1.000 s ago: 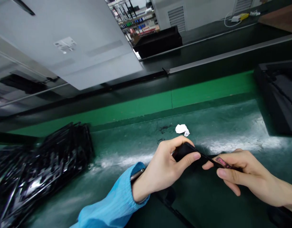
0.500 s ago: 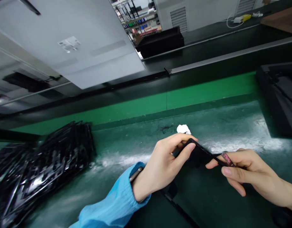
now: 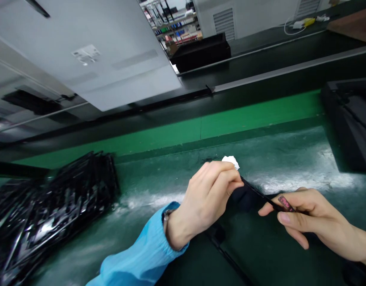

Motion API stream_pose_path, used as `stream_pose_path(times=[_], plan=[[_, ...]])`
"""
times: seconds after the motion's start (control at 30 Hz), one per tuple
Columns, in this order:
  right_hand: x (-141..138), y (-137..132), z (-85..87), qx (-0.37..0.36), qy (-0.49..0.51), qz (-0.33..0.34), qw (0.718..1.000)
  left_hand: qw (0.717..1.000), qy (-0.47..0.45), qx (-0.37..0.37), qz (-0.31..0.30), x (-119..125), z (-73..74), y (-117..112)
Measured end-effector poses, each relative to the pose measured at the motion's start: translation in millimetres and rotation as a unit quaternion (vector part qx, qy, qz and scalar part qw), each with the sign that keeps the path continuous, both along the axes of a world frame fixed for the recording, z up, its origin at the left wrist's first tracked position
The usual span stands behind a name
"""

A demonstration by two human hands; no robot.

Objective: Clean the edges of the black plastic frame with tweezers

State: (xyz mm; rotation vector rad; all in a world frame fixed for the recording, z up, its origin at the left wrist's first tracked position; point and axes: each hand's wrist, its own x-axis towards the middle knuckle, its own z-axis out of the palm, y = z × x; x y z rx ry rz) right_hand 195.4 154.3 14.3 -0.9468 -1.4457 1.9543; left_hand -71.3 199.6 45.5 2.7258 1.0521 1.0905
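Observation:
A thin black strip-like part (image 3: pixel 256 192) with a small pink label near one end is held between both hands above the dark green bench (image 3: pixel 159 186). My left hand (image 3: pixel 208 196), in a blue sleeve, is curled over the part's left end with the fingers closed on it. My right hand (image 3: pixel 305 216) pinches the right end at the label between thumb and forefinger. A crumpled white scrap (image 3: pixel 230 161) lies on the bench just behind my left hand.
A heap of glossy black parts (image 3: pixel 51 210) lies at the left. A black tray (image 3: pixel 349 119) sits at the right edge. Beyond the bench run a bright green strip (image 3: pixel 171 133), a dark conveyor with a large grey panel (image 3: pixel 90 51), and another black tray (image 3: pixel 200 49).
My left hand has rolled over the part's left end, closing its fingers more tightly, and the part has tilted. My right hand has stayed almost in place.

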Motion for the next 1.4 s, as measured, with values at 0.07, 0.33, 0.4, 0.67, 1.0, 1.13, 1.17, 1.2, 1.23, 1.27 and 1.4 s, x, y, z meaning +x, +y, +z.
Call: stream_pose_path(times=[0.07, 0.33, 0.4, 0.67, 1.0, 1.13, 1.17, 1.2, 1.23, 1.27, 1.4], plan=[[0, 0, 1.8, 0.001, -0.001, -0.003, 1.0, 0.994, -0.081, -0.068, 0.007, 0, -1.3, 3], [-1, 1, 6.2, 0.017, 0.013, 0.001, 1.0, 0.957, -0.194, -0.207, 0.062, -10, 13.7, 4], [-2, 0, 6.1, 0.013, 0.017, -0.002, 1.0, 0.954, -0.192, -0.223, 0.055, -10, 17.6, 4], [-1, -1, -2.1, -0.006, 0.026, -0.012, 1.0, 0.989, -0.099, -0.104, -0.023, -8, 22.0, 1], [-4, -3, -2.1, 0.003, 0.015, -0.002, 1.0, 0.992, 0.122, -0.013, -0.008, -5, 12.5, -8], [-3, -2, -2.8, 0.002, 0.002, -0.001, 1.0, 0.987, 0.157, -0.045, -0.001, -3, 4.3, -4], [-3, -2, -3.0, 0.002, 0.001, -0.002, 1.0, 0.987, 0.147, -0.064, -0.002, -3, 3.2, -3], [-3, -1, -3.2, 0.002, 0.001, -0.005, 1.0, 0.988, 0.131, -0.086, -0.001, -3, 3.0, -2], [-3, -1, -3.3, 0.003, 0.001, -0.008, 1.0, 0.988, 0.107, -0.107, 0.0, -4, 4.0, -1], [-3, 0, -3.5, 0.003, 0.003, -0.013, 1.0, 0.989, 0.08, -0.126, 0.002, -5, 5.8, -1], [-3, 1, -4.9, -0.003, 0.014, -0.023, 1.0, 0.985, 0.001, -0.171, 0.016, -14, 16.8, 2]])
